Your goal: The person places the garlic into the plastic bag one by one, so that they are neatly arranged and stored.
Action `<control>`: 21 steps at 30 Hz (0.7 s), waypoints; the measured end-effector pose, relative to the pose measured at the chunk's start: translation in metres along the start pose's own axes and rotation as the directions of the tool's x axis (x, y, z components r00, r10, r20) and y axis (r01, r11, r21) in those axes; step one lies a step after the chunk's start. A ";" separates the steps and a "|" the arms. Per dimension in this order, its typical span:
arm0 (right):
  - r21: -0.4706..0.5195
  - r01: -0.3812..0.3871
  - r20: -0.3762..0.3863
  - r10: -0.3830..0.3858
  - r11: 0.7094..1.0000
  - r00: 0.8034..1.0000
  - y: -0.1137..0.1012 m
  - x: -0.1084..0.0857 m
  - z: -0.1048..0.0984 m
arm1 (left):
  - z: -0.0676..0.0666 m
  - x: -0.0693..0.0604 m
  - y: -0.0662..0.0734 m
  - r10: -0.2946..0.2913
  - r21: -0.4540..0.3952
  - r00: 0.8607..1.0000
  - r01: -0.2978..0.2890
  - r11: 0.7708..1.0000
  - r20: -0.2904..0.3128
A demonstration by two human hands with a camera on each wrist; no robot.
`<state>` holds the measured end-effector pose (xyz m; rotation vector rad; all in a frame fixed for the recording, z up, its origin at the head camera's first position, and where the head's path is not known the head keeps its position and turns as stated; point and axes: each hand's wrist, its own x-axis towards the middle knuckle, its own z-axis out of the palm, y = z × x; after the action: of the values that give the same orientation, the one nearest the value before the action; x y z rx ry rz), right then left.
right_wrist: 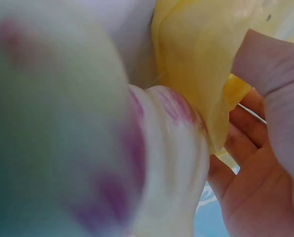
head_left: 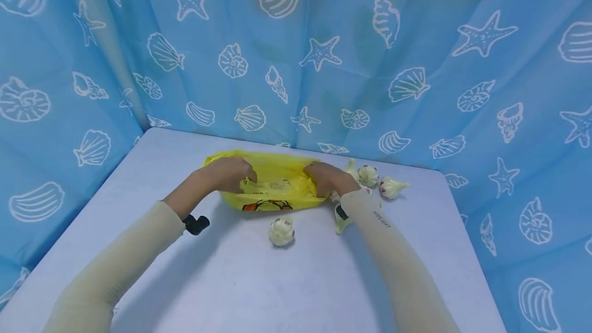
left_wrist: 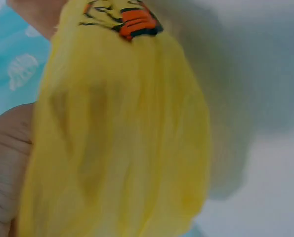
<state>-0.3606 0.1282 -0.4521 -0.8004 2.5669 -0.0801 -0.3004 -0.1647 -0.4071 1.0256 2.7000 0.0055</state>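
A yellow plastic bag (head_left: 302,200) with an orange and black print lies with its mouth spread on the table. My left hand (head_left: 228,173) holds its left side, the fingers partly hidden by the plastic in the left wrist view. At the opposite side my right hand (head_left: 326,176) grips the bag's edge between thumb and fingers. One garlic bulb (head_left: 281,232) sits in front of the bag. More garlic bulbs (head_left: 368,175) cluster beside and under my right wrist, some partly hidden. Up close in the right wrist view, a purple-streaked garlic bulb (right_wrist: 171,153) stands beside the bag.
A white tabletop (head_left: 259,292) bears everything. Blue curtains (head_left: 287,40) with white shells and starfish hang behind the table and at both sides. The outermost garlic bulb (head_left: 392,187) lies toward the back right. A small black object (head_left: 196,224) shows by my left wrist.
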 end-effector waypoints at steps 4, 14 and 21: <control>0.000 -0.005 -0.031 0.005 1.000 1.000 0.007 -0.001 -0.001 | -0.010 -0.006 -0.011 0.107 0.162 0.983 -0.082 0.983 -0.151; 0.046 -0.008 -0.035 0.010 0.999 0.999 0.020 -0.001 0.010 | 0.043 0.011 -0.066 -0.190 -0.233 0.981 0.177 0.956 -0.037; 0.078 0.048 -0.064 -0.043 0.996 0.997 0.020 -0.003 0.011 | 0.070 0.022 -0.086 -0.251 -0.318 0.968 0.243 0.917 0.017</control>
<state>-0.3645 0.1472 -0.4648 -0.8391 2.5858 -0.2229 -0.3559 -0.2205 -0.4876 0.5900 2.7100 0.3957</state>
